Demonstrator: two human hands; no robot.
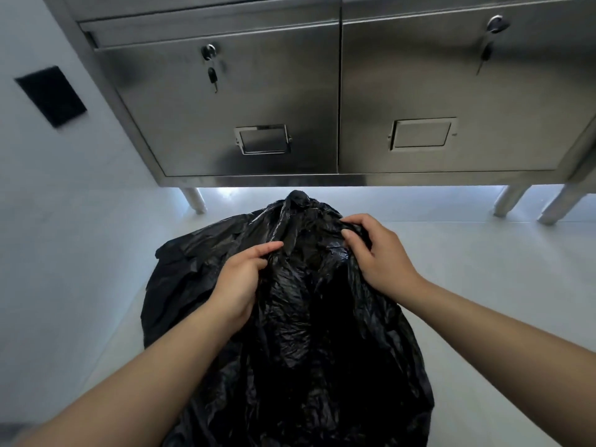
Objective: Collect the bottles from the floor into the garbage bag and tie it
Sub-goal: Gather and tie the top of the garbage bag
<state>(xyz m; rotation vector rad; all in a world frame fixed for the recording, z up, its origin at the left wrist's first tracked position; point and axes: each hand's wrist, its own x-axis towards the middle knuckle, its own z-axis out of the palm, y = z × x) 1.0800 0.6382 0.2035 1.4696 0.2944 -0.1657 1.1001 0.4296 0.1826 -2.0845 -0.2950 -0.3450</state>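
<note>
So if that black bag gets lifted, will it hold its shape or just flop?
Probably flop: the garbage bag is thin, crinkled film, bunching where the left hand and right hand pinch it. Its glossy surface may be slippery. Weight can't be judged; the contents are hidden.

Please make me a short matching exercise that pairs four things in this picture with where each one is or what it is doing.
Things:
1. left hand
2. right hand
3. garbage bag
4. keys

Places or states:
A. hanging from the cabinet door locks
B. lying on the floor, black and crinkled
C. pinching plastic on the bag's left side
D. gripping plastic on the bag's right side

Pairs: 1-C, 2-D, 3-B, 4-A
</note>
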